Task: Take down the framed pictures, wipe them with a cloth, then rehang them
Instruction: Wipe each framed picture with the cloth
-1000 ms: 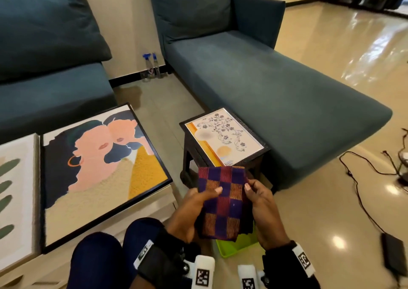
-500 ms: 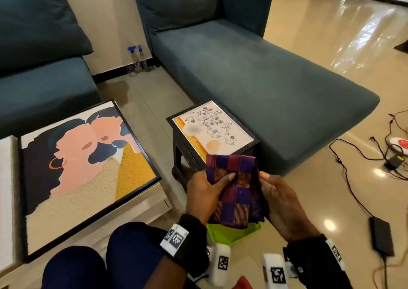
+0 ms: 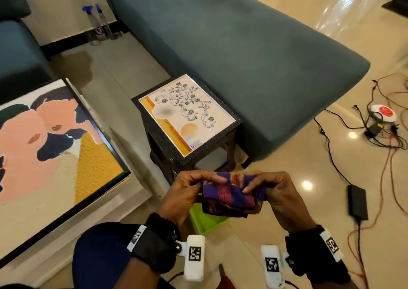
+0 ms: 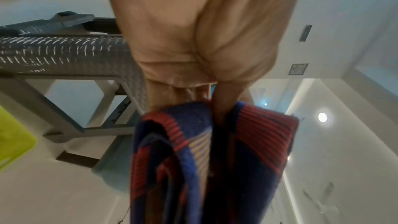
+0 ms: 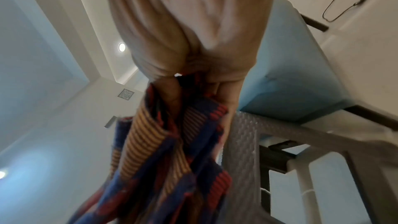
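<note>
Cloth point(image 3: 231, 197) pinched by left hand point(image 3: 187, 195) and right hand point(image 3: 279, 197), lower centre; best folded into a flat pad before wiping floral picture point(image 3: 186, 114), frame centre.

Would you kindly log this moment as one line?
left hand: holds cloth | right hand: holds cloth | floral picture: flat on stool

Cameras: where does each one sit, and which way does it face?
Head: on the head, looking down at the small floral framed picture; both hands, a knee show.
Left wrist: below the left hand, looking up along its grip on the checked purple-red cloth.
Right wrist: same for the right hand.
Shared: the cloth, in all three.
</note>
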